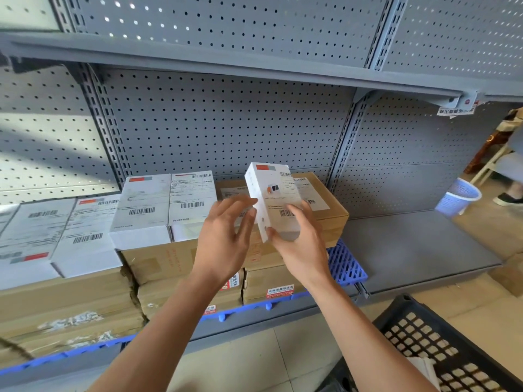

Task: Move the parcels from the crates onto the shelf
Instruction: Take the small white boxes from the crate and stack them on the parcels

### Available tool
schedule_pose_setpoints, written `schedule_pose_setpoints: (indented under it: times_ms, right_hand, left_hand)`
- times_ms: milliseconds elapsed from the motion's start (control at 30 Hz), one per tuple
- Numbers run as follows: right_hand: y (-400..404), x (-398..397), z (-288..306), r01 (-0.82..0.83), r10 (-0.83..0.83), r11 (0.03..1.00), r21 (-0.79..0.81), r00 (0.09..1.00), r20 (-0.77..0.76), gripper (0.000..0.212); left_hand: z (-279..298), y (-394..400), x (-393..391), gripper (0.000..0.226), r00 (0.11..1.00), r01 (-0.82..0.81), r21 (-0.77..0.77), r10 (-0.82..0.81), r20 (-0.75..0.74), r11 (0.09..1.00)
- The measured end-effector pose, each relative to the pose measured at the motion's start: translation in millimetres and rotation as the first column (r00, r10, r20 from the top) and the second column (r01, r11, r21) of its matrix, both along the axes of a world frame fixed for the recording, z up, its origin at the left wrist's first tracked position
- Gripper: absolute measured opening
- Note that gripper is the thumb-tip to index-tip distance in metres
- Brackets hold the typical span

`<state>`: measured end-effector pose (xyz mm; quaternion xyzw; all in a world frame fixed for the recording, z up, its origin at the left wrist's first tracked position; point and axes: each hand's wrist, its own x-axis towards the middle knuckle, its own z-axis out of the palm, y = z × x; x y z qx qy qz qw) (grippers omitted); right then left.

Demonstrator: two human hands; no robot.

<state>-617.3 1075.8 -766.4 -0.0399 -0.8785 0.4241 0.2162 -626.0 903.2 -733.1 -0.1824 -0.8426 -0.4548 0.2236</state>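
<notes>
A small white parcel box [273, 193] with a red label and barcodes is held upright in front of the grey shelf [418, 250]. My right hand [297, 244] grips its lower end, thumb on the front face. My left hand [226, 236] is beside it with straight fingers, the fingertips touching the box's left edge. Behind the box lies a brown carton [331, 219] with a shipping label, on top of stacked brown cartons [158, 261]. White parcels [167, 205] lie in a row on the cartons to the left.
A black plastic crate [441, 343] stands at the lower right, something white inside. A blue plastic pallet [346, 264] sticks out under the cartons. A blue waste basket [457, 196] and a person's shoe are at the far right. An upper shelf board [254, 66] runs overhead.
</notes>
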Motion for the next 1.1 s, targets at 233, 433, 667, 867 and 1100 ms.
schedule_pose_setpoints:
  times_ms: [233,433,667,867,1100]
  right_hand:
    - [-19.3,-21.6,5.2,-0.023,0.022,0.996,0.087,1.000,0.012,0.055]
    - [-40.8,-24.6,4.4,-0.055,0.048,0.992,0.117,0.997,0.056,0.048]
    - [-64.8,-43.1,-7.2,-0.083,0.077,0.992,0.094,0.995,0.057,0.049]
    - [-69.3,-48.8,-11.8,-0.097,0.091,0.985,0.143,0.995,0.046,0.034]
    - [-65.6,-47.8,-13.7,-0.178,0.150,0.951,0.251,0.980,0.128,0.046]
  left_hand:
    - [-13.5,-55.5,-16.0,0.030,0.963,-0.268,-0.430,0.255,-0.088,0.862]
    - [-22.6,-82.6,-20.7,0.046,0.946,-0.257,-0.599,0.323,0.002,0.759]
    - [-24.8,-89.8,-21.5,0.052,0.945,-0.243,-0.649,0.328,0.011,0.721]
    - [-24.9,-89.0,-21.8,0.050,0.946,-0.244,-0.649,0.324,0.003,0.720]
    - [-25.5,-87.4,-21.2,0.050,0.951,-0.237,-0.654,0.310,-0.003,0.718]
